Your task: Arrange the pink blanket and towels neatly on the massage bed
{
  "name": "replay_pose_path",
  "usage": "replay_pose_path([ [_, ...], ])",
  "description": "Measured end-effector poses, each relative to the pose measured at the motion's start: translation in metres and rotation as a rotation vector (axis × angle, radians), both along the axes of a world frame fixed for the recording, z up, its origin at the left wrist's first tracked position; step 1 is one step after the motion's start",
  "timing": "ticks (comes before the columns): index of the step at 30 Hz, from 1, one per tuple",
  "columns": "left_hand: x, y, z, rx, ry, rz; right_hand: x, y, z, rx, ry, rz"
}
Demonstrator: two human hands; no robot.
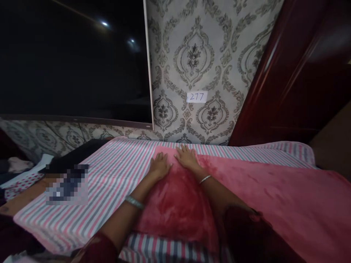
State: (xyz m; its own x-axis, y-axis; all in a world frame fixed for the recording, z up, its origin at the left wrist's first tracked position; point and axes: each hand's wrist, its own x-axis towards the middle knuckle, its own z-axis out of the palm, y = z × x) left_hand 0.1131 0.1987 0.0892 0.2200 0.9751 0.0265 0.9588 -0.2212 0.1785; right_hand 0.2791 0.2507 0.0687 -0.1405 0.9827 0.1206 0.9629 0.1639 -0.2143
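Observation:
A pink-red plush cloth (175,204) lies spread over a striped sheet (117,171) in pink, grey and white. Near the cloth's far left corner, my left hand (159,166) rests flat with its fingers apart, at the cloth's left edge. Just to its right, my right hand (187,157) presses down flat, fingers spread, close to the far edge. Neither hand grips anything. The cloth shows darker brushed patches between my forearms and runs on to the right, where part of it is hidden by my right arm.
A patterned wall (192,120) stands behind the surface, with a paper label (196,96) reading 277. A large dark screen (74,65) hangs at left. A dark red wooden panel (279,73) rises at right. At far left lie clothes (22,182) and a blurred-out patch.

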Motion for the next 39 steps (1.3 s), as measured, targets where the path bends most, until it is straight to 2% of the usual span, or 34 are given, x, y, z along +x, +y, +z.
replay_pose_path([
  [3,0.01,0.023,-0.023,0.048,0.059,0.033,0.007,0.005,-0.022,0.046,-0.017,-0.028],
  [6,0.01,0.03,-0.047,0.122,0.083,0.044,0.011,0.006,-0.038,0.094,-0.017,-0.029],
  [9,0.008,0.029,-0.056,0.147,0.088,0.039,0.012,0.008,-0.044,0.104,-0.017,-0.026],
  [13,0.006,0.029,-0.056,0.162,0.066,0.033,0.013,0.013,-0.041,0.056,-0.019,-0.025],
  [16,0.005,0.029,-0.055,0.164,0.017,0.028,0.009,0.019,-0.027,-0.02,-0.023,-0.033],
  [19,0.003,0.028,-0.052,0.182,-0.068,0.021,-0.007,0.032,-0.009,-0.005,-0.011,0.129],
  [22,-0.001,0.027,-0.049,0.283,-0.21,0.102,-0.03,0.05,-0.001,-0.003,0.017,0.353],
  [25,-0.003,0.028,-0.049,0.329,-0.254,0.16,-0.046,0.066,-0.009,-0.044,0.019,0.458],
  [31,0.004,0.033,-0.057,0.186,-0.008,0.116,-0.045,0.08,-0.038,-0.076,0.055,0.401],
  [35,0.006,0.034,-0.059,0.168,0.021,0.119,-0.043,0.08,-0.042,-0.044,0.064,0.398],
  [39,0.004,0.031,-0.057,0.2,-0.036,0.132,-0.045,0.075,-0.039,-0.006,0.072,0.392],
])
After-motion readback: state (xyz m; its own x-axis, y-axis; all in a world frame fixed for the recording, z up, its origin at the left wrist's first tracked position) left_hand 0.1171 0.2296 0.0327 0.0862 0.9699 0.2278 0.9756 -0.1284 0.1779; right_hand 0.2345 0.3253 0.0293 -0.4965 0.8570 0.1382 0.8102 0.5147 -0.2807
